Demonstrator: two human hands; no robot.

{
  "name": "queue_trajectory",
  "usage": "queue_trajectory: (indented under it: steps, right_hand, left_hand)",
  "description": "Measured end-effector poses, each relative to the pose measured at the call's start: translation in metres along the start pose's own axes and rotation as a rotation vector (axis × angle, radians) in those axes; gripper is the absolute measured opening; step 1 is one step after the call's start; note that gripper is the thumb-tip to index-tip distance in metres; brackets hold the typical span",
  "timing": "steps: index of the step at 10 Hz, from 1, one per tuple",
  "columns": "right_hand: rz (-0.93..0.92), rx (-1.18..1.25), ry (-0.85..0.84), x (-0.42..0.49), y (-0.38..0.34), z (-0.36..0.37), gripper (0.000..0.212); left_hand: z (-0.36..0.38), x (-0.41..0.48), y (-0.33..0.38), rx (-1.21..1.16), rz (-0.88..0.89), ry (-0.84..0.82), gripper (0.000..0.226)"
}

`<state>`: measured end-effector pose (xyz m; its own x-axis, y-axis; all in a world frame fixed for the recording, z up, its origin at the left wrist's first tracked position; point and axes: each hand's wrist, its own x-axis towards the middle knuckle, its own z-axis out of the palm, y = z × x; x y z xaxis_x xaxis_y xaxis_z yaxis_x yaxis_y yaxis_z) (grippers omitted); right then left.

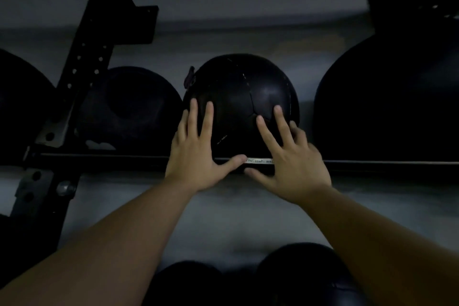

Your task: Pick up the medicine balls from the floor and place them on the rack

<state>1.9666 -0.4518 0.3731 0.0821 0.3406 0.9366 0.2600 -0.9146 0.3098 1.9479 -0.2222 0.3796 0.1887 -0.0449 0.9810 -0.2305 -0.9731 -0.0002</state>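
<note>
A black stitched medicine ball (242,87) sits on the rack's front rail (372,163), between two other dark balls. My left hand (198,154) lies flat on its lower left face, fingers spread. My right hand (290,154) lies flat on its lower right face, fingers spread too. Both thumbs reach down over the rail. Neither hand wraps around the ball; the palms only press against it.
A dented dark ball (129,109) sits left of it, a much larger one (387,97) to the right, and another (19,107) at the far left. A black perforated upright (82,67) stands left. Two more balls (303,273) lie lower down, below my arms.
</note>
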Motion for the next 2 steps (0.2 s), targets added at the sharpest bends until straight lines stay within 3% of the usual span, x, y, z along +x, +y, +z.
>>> queue_trajectory:
  steps: [1,2]
  right_hand:
    - [0.044,-0.041,-0.077,-0.010,-0.005,-0.007,0.104]
    - [0.035,-0.066,-0.258,-0.023,-0.009,-0.016,0.117]
  left_hand:
    - [0.000,-0.016,0.004,0.039,-0.078,-0.021,0.128]
    - [-0.003,-0.051,-0.004,0.077,-0.109,-0.125,0.136]
